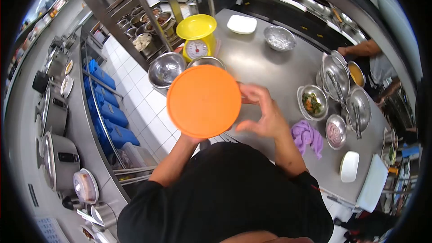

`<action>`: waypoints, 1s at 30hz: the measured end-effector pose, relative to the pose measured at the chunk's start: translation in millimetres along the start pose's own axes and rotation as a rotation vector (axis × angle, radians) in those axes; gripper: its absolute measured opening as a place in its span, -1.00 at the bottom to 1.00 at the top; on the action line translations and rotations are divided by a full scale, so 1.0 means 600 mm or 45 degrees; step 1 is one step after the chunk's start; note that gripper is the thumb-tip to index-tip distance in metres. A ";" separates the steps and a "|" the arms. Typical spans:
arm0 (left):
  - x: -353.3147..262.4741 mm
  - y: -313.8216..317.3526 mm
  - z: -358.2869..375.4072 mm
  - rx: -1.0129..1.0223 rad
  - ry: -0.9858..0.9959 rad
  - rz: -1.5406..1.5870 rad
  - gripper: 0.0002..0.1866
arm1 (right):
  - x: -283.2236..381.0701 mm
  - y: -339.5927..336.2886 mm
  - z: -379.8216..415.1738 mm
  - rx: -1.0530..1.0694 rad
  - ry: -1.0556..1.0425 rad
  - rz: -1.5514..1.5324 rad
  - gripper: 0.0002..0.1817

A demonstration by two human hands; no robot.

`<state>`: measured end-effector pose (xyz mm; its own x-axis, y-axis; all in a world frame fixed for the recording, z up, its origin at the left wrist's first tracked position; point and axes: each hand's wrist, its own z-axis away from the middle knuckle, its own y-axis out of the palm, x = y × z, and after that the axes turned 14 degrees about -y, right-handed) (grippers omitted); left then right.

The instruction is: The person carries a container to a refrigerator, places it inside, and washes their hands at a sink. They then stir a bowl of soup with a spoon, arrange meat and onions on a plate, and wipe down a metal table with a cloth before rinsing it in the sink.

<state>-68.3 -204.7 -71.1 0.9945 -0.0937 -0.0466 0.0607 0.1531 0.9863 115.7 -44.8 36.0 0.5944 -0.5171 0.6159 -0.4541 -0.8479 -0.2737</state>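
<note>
A round, flat orange lid [204,101] is held up in front of my body, its top facing me. My left hand [192,139] supports it from below; the lid hides most of those fingers and whatever is beneath it. At the lid's right edge is my right hand [265,114], thumb and fingers spread apart, with the fingertips close to the rim. Just beyond the lid are two steel bowls, one on the left [167,70] and another partly covered [207,61]. Behind them stands a yellow kitchen scale [197,40].
The steel table [243,58] bears a white dish [242,24], a steel bowl [280,38], a bowl of chopped vegetables [312,102] and a purple cloth [307,138]. Another person's arm [362,48] reaches in at right. Blue bins [112,114] line the left.
</note>
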 end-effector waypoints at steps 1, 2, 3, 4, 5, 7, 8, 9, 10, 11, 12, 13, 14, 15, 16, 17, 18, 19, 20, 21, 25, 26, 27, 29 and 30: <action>0.010 0.025 0.035 0.025 0.044 -0.035 -0.11 | -0.014 -0.016 -0.019 0.042 0.160 0.175 0.06; 0.018 0.047 0.064 0.047 0.097 -0.065 -0.11 | -0.036 -0.044 -0.040 0.093 0.317 0.347 0.13; 0.021 0.057 0.087 0.165 0.094 0.157 -0.11 | -0.113 -0.072 -0.040 -0.004 0.478 0.401 0.09; 0.018 0.049 0.111 0.136 0.142 0.182 -0.11 | -0.181 -0.102 -0.043 -0.163 0.578 0.369 -0.02; 0.012 0.039 0.138 0.111 0.208 0.205 -0.10 | -0.307 -0.163 -0.008 -0.162 0.569 0.638 -0.06; 0.017 0.043 0.190 0.065 0.419 0.192 -0.07 | -0.402 -0.246 -0.004 -0.171 1.157 0.777 0.02; 0.017 0.045 0.214 0.064 0.548 0.121 -0.07 | -0.450 -0.282 0.009 -0.179 1.227 0.898 0.08; 0.018 0.049 0.239 0.055 0.671 0.051 -0.07 | -0.506 -0.324 0.051 -0.317 1.128 0.661 0.06; 0.019 0.053 0.262 0.038 0.781 -0.022 -0.07 | -0.517 -0.335 0.071 -0.366 1.182 0.662 -0.04; 0.022 0.063 0.280 0.016 0.900 -0.033 -0.09 | -0.528 -0.347 0.089 -0.417 1.235 0.663 -0.13; 0.019 0.063 0.299 -0.007 0.999 -0.029 -0.08 | -0.555 -0.367 0.099 -0.447 1.259 0.722 -0.25; 0.016 0.061 0.318 -0.029 1.083 -0.019 -0.08 | -0.511 -0.342 0.080 -0.488 1.298 0.833 -0.44; 0.013 0.058 0.333 -0.051 1.150 -0.003 -0.08 | -0.571 -0.380 0.124 -0.495 1.126 0.985 -0.52; 0.007 0.062 0.347 -0.093 1.221 0.033 -0.07 | -0.639 -0.422 0.172 -0.496 0.959 1.147 -0.59; -0.002 0.065 0.361 -0.072 1.249 0.021 -0.05 | -0.580 -0.389 0.152 -0.412 0.875 1.344 -0.61; -0.014 0.059 0.377 -0.043 1.281 -0.026 -0.07 | -0.527 -0.362 0.139 -0.338 0.791 1.551 -0.61; -0.027 0.052 0.390 -0.017 1.313 -0.073 -0.09 | -0.472 -0.337 0.118 -0.430 0.943 1.355 -0.62; -0.041 0.050 0.401 -0.018 1.355 -0.069 -0.06 | -0.421 -0.313 0.103 -0.515 1.091 1.148 -0.63; -0.058 0.050 0.415 -0.022 1.397 -0.068 -0.04 | -0.370 -0.278 0.093 -0.584 1.016 1.040 -0.68; -0.076 0.049 0.431 -0.032 1.434 -0.072 0.00 | -0.325 -0.240 0.081 -0.654 0.948 0.929 -0.73; -0.167 0.038 0.497 0.037 1.411 -0.168 -0.02 | -0.163 -0.110 0.031 -0.450 0.690 0.605 -0.82; -0.193 0.036 0.513 0.047 1.388 -0.176 -0.04 | -0.134 -0.066 0.006 -0.344 0.614 0.592 -0.82; -0.220 0.035 0.530 0.055 1.363 -0.186 -0.05 | -0.112 -0.015 -0.019 -0.240 0.541 0.577 -0.82; -0.269 0.025 0.559 0.096 1.343 -0.198 -0.03 | -0.089 0.102 -0.081 -0.142 0.553 0.474 -0.78; -0.289 0.022 0.574 0.111 1.336 -0.200 -0.03 | -0.089 0.160 -0.114 -0.024 0.516 0.486 -0.77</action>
<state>-269.1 -525.3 4.2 0.5540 0.7953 -0.2462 0.2300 0.1380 0.9633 -5.0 -90.4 27.6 0.0837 -0.6977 0.7115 -0.6010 -0.6048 -0.5224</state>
